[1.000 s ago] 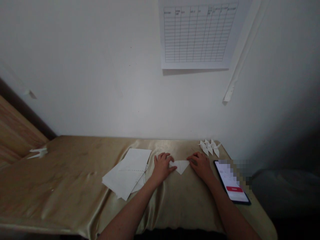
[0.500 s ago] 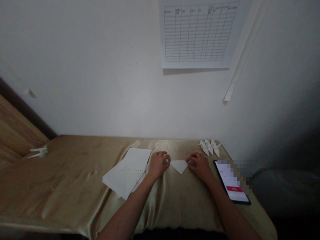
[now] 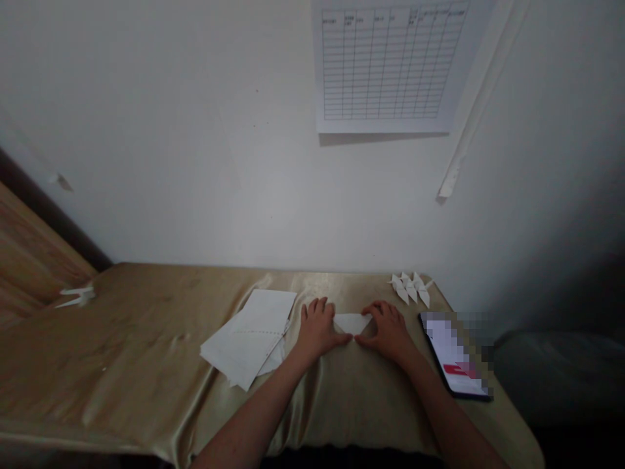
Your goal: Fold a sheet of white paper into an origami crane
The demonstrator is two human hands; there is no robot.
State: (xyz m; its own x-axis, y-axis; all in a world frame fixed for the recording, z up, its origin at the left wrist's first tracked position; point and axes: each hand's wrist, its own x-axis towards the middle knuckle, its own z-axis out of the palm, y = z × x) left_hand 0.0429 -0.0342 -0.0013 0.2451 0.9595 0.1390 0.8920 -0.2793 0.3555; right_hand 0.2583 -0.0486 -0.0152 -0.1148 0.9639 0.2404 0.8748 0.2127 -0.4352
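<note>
A small white folded paper triangle (image 3: 352, 320) lies on the gold cloth, its long edge away from me and its point toward me. My left hand (image 3: 319, 327) holds its left side, thumb stretched to the near point and fingers by the left corner. On the other side my right hand (image 3: 385, 327) mirrors this, with its thumb at the same point and its fingers curled over the right corner. Both thumb tips almost meet. The paper's side corners are hidden behind the fingers.
White paper sheets (image 3: 258, 326) lie stacked left of my left forearm. Several folded paper cranes (image 3: 411, 288) stand at the back right, near a lit phone (image 3: 452, 358). Another folded white paper piece (image 3: 78, 297) is far left. A printed table sheet (image 3: 385, 71) hangs on the wall.
Both thumbs have moved down from the triangle's upper corners to its near point. My fingers have opened out from their pinch along its sides. The phone's screen looks slightly different.
</note>
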